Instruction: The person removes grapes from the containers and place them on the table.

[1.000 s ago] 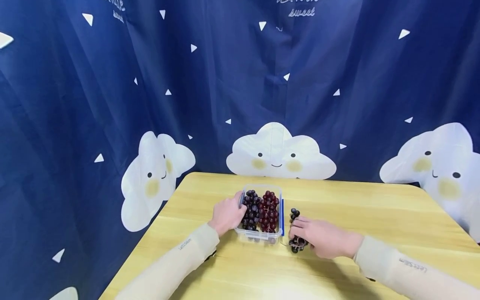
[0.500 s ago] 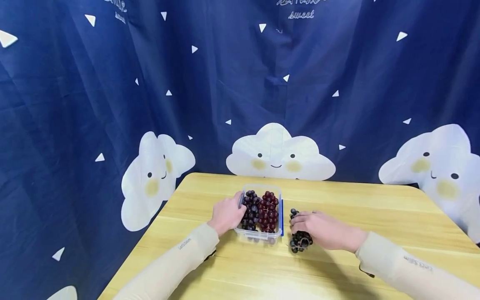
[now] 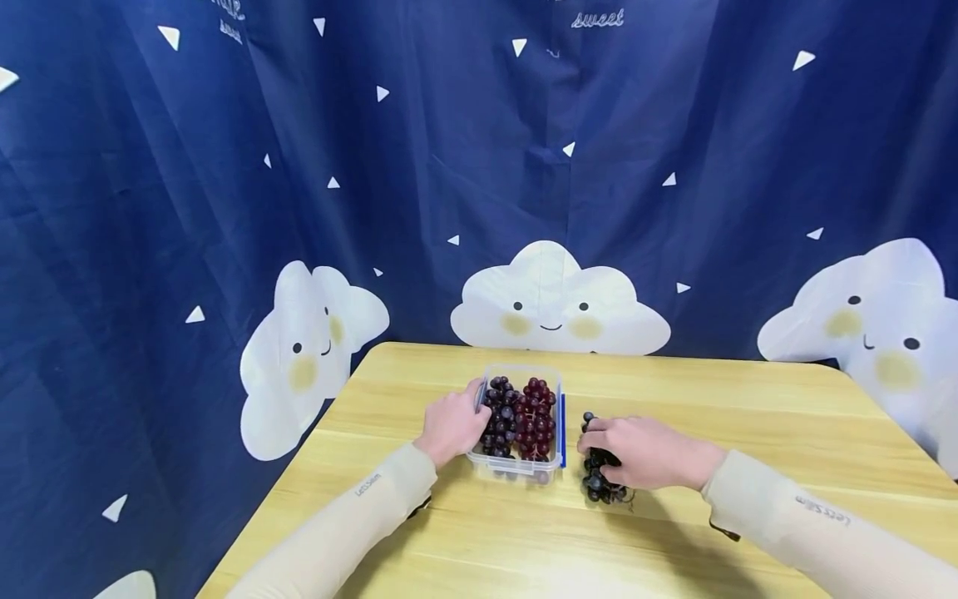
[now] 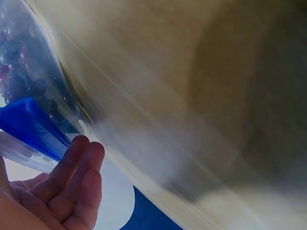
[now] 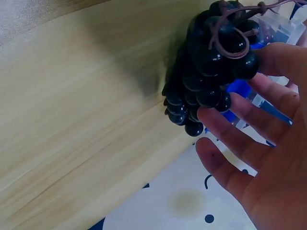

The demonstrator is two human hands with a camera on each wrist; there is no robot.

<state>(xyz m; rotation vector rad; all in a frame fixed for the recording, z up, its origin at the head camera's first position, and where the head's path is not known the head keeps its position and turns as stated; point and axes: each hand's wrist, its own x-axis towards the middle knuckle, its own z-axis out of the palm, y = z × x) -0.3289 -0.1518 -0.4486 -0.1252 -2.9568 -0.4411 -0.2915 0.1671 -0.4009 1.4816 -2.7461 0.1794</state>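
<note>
Clear box [image 3: 516, 464]: on the table [image 3: 464, 532], towards the far edge, nearer the far-left corner than the far-right; black grapes [image 3: 500, 426] and red grapes [image 3: 535, 424] fill it side by side.
Left hand [image 3: 451, 426]: thumb over the box's left rim, fingers bent outside by the blue latch [image 4: 33, 125] — probably to steady it.
Right hand [image 3: 645, 453]: fingers parted, curved loosely round the dark bunch [image 3: 596, 482], perhaps to spare the berries.
Dark bunch: just right of the box; whether it touches the table, I cannot tell.
</note>
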